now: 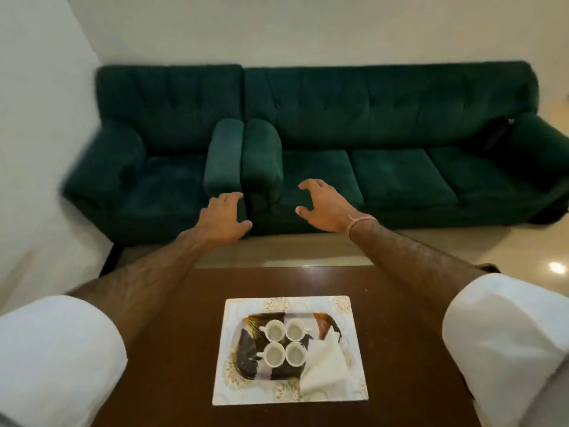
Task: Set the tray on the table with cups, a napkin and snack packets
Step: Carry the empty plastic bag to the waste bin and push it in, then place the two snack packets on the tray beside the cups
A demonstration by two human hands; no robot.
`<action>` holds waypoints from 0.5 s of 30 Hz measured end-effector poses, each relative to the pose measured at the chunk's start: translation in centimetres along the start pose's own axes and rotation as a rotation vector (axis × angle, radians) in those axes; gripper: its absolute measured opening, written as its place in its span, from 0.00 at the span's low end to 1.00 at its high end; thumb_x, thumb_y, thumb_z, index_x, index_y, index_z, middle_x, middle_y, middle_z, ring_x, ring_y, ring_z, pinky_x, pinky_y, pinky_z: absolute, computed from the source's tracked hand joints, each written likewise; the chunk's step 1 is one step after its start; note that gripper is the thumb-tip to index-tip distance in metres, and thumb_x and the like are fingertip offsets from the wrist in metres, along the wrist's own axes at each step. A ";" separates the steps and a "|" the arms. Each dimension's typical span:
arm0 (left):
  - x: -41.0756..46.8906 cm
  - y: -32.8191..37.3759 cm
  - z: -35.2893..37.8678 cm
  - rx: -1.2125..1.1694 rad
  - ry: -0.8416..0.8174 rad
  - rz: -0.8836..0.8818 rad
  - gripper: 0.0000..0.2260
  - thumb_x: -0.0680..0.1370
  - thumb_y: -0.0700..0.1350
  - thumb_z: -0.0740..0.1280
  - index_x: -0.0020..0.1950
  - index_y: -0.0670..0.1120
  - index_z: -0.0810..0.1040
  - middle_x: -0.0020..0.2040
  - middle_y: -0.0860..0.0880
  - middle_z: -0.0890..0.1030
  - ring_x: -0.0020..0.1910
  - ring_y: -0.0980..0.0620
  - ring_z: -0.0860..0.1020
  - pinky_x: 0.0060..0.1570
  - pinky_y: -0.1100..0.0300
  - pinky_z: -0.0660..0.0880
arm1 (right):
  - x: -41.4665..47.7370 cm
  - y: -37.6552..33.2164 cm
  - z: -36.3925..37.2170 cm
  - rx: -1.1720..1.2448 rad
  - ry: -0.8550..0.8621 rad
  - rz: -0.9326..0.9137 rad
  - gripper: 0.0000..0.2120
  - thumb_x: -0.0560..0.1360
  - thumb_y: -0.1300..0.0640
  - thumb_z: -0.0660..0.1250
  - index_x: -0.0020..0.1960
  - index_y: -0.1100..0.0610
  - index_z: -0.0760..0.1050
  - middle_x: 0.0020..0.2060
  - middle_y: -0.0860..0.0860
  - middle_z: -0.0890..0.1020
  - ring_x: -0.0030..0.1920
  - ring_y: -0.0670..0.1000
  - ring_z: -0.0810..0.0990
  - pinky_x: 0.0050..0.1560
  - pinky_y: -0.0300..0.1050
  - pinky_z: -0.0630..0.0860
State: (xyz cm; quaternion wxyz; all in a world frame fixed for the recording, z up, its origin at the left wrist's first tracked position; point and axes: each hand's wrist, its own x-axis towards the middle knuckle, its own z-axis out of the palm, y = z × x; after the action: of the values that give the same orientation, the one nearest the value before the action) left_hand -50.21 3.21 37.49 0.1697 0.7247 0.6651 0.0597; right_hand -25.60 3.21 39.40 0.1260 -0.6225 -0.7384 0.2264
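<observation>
A dark patterned tray [246,362] lies on a white floral placemat [354,392] in the middle of the brown wooden table [172,349]. Several small white cups [284,343] stand close together on the tray. A white cloth napkin [323,365] lies crumpled over the tray's right side. No snack packets are in view. My left hand [223,215] and my right hand [323,206] are stretched out well beyond the table's far edge, both empty with fingers spread.
A dark green armchair [160,167] and a matching green sofa [400,149] stand against the white wall beyond the table. A strip of pale tiled floor [508,251] runs between table and sofa. A dark object [498,134] rests by the sofa's right armrest.
</observation>
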 end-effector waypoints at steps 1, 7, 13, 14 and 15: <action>0.6 1.4 2.2 0.005 -0.028 0.013 0.35 0.76 0.54 0.72 0.79 0.47 0.61 0.76 0.43 0.67 0.74 0.41 0.65 0.70 0.40 0.66 | -0.4 2.7 0.5 0.009 -0.011 0.024 0.28 0.78 0.50 0.68 0.74 0.55 0.64 0.74 0.54 0.67 0.72 0.56 0.69 0.71 0.52 0.68; 4.0 9.9 15.0 0.034 -0.162 0.053 0.34 0.76 0.52 0.72 0.78 0.48 0.63 0.76 0.43 0.67 0.73 0.41 0.66 0.69 0.43 0.67 | -3.1 18.1 3.5 0.045 -0.078 0.153 0.28 0.78 0.51 0.68 0.75 0.56 0.64 0.74 0.56 0.67 0.71 0.57 0.70 0.70 0.51 0.69; 7.1 19.6 27.9 0.041 -0.345 0.144 0.31 0.78 0.53 0.70 0.78 0.46 0.64 0.76 0.42 0.68 0.73 0.41 0.67 0.70 0.41 0.68 | -7.4 33.8 6.4 0.075 -0.107 0.324 0.27 0.78 0.51 0.67 0.74 0.55 0.64 0.72 0.56 0.69 0.68 0.59 0.73 0.69 0.53 0.71; 7.3 21.6 30.3 0.031 -0.371 0.169 0.30 0.78 0.53 0.70 0.77 0.46 0.64 0.76 0.43 0.68 0.73 0.41 0.67 0.70 0.42 0.68 | -8.4 36.5 6.8 0.084 -0.107 0.353 0.27 0.78 0.51 0.67 0.74 0.56 0.64 0.72 0.56 0.70 0.68 0.59 0.72 0.70 0.54 0.71; 7.5 23.6 32.6 0.020 -0.393 0.195 0.29 0.79 0.53 0.69 0.77 0.46 0.65 0.76 0.43 0.68 0.73 0.41 0.67 0.70 0.42 0.68 | -9.4 39.2 7.1 0.093 -0.103 0.384 0.26 0.78 0.51 0.67 0.73 0.56 0.65 0.71 0.57 0.70 0.69 0.59 0.72 0.70 0.55 0.71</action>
State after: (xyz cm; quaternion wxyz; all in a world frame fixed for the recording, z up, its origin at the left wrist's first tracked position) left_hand -16.97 3.80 13.62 0.2825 0.7850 0.5465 -0.0730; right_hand 6.71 -2.42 14.94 0.0710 -0.7329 -0.6005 0.3117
